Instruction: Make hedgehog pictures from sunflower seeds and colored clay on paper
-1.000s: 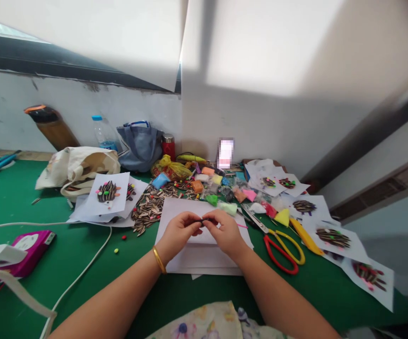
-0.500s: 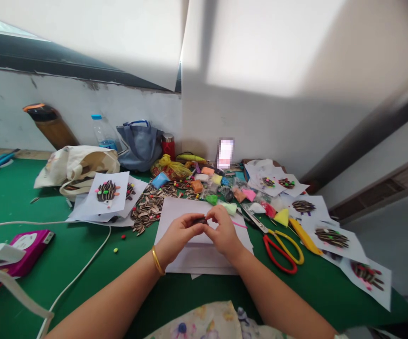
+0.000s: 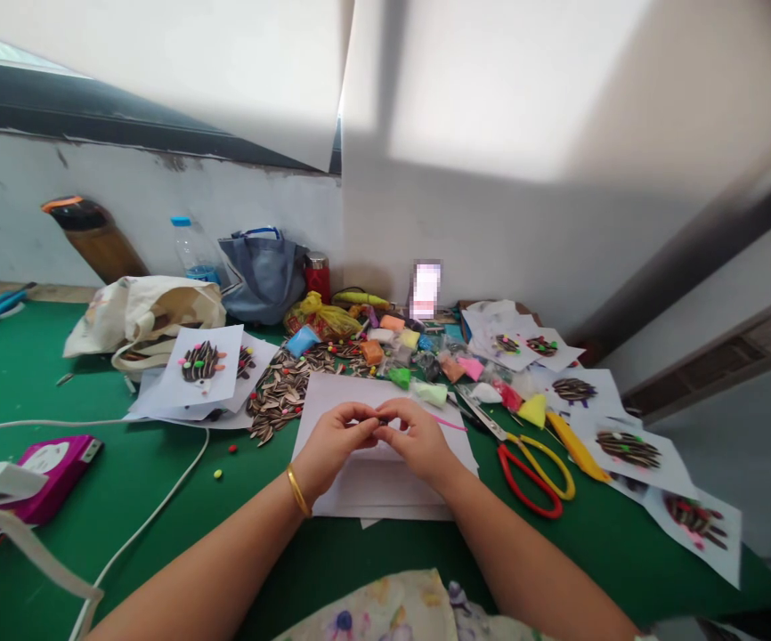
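Over a stack of white paper [image 3: 385,494], my left hand [image 3: 338,441] and my right hand [image 3: 418,441] meet with their fingertips together. Between them is a small dark lump [image 3: 381,417], mostly covered by the fingers; its kind is not clear. Both hands are closed in a pinch around it. A thin pink strip [image 3: 449,423] lies on the paper just beyond my right hand. Behind my left hand spreads a pile of striped sunflower seeds [image 3: 279,396]. Small bags of coloured clay [image 3: 432,393] lie behind my right hand.
Scissors [image 3: 536,472] with red and yellow handles and a yellow cutter [image 3: 576,447] lie at right. Sheets with seed pictures [image 3: 629,450] line the right edge; more [image 3: 205,361] lie left. A white cable [image 3: 158,507] and magenta box [image 3: 58,472] are at left. Bags [image 3: 262,276] stand behind.
My right hand has shifted slightly left and its fingers have closed in against those of my left hand. The dark lump is more hidden than before.
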`<act>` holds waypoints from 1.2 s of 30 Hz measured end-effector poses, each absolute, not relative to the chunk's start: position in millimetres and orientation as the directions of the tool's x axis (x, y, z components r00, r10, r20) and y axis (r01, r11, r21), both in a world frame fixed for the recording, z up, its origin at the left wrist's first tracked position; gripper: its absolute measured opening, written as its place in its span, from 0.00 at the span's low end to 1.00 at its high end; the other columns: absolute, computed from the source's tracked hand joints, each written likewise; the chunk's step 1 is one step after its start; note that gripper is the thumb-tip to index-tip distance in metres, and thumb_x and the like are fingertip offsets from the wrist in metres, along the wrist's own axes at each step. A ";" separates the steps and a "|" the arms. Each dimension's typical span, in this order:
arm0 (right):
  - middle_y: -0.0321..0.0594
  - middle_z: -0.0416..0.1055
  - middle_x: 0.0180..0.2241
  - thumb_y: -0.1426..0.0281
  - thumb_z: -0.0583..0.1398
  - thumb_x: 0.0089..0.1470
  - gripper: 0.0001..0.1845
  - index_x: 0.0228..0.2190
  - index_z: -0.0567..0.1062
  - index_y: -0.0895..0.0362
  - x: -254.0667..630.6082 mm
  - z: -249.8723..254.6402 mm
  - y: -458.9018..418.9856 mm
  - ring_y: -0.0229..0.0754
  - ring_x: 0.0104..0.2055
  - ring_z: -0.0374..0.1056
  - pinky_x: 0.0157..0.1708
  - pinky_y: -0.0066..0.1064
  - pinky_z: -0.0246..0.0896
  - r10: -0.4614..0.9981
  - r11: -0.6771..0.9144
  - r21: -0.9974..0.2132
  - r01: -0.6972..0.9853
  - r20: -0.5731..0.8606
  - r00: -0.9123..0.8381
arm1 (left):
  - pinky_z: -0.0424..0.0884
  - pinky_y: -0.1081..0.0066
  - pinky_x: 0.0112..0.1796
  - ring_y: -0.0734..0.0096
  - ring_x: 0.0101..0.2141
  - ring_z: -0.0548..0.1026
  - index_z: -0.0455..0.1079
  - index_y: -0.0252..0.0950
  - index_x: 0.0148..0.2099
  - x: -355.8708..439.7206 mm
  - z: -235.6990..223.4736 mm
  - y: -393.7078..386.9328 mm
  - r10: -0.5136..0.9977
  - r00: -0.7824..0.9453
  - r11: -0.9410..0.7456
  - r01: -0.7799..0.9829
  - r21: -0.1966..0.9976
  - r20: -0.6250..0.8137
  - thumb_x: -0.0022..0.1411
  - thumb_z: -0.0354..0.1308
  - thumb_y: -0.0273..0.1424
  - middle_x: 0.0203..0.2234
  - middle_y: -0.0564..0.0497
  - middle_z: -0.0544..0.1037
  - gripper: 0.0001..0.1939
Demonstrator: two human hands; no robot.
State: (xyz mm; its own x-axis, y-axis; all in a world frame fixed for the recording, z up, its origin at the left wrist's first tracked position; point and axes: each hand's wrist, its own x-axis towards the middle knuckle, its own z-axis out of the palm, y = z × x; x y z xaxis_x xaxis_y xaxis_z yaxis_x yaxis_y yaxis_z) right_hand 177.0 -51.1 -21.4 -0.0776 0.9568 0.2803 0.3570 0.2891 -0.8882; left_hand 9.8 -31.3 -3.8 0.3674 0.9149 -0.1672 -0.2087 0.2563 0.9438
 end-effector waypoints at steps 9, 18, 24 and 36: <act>0.36 0.72 0.26 0.64 0.61 0.53 0.08 0.32 0.77 0.55 191.9 -19.6 -42.2 0.41 0.30 0.67 0.31 0.32 0.62 0.977 0.164 -0.955 0.249 0.192 0.094 | 0.74 0.72 0.31 0.72 0.26 0.76 0.75 0.32 0.34 -1.6 -0.4 -16.0 0.974 0.166 0.183 -0.168 0.969 -0.155 0.45 0.72 0.41 0.26 0.51 0.78 0.20; 0.42 0.67 0.45 0.67 0.67 0.48 0.33 0.55 0.68 0.48 178.4 -24.8 -49.1 0.45 0.44 0.65 0.42 0.38 0.65 0.933 0.319 -0.832 0.453 0.360 0.003 | 0.73 0.65 0.45 0.62 0.44 0.77 0.75 0.34 0.46 7.2 -1.3 -31.7 0.871 0.464 0.283 -0.203 0.937 -0.162 0.49 0.70 0.39 0.45 0.42 0.79 0.23; 0.42 0.71 0.43 0.65 0.69 0.47 0.25 0.48 0.74 0.50 173.0 -21.8 -51.5 0.47 0.47 0.65 0.49 0.41 0.61 0.908 0.412 -0.769 0.488 0.394 -0.145 | 0.75 0.67 0.35 0.64 0.33 0.79 0.70 0.34 0.42 8.5 -3.3 -30.4 0.935 0.323 0.212 -0.180 0.961 -0.146 0.47 0.71 0.36 0.28 0.49 0.80 0.21; 0.39 0.77 0.35 0.66 0.58 0.58 0.10 0.37 0.79 0.53 187.9 -24.5 -42.1 0.45 0.38 0.71 0.41 0.37 0.65 0.961 0.272 -0.888 0.371 0.272 -0.053 | 0.75 0.65 0.39 0.64 0.35 0.78 0.74 0.37 0.49 2.8 -5.5 -23.9 0.936 0.349 0.045 0.002 0.999 -0.043 0.48 0.69 0.37 0.38 0.46 0.80 0.25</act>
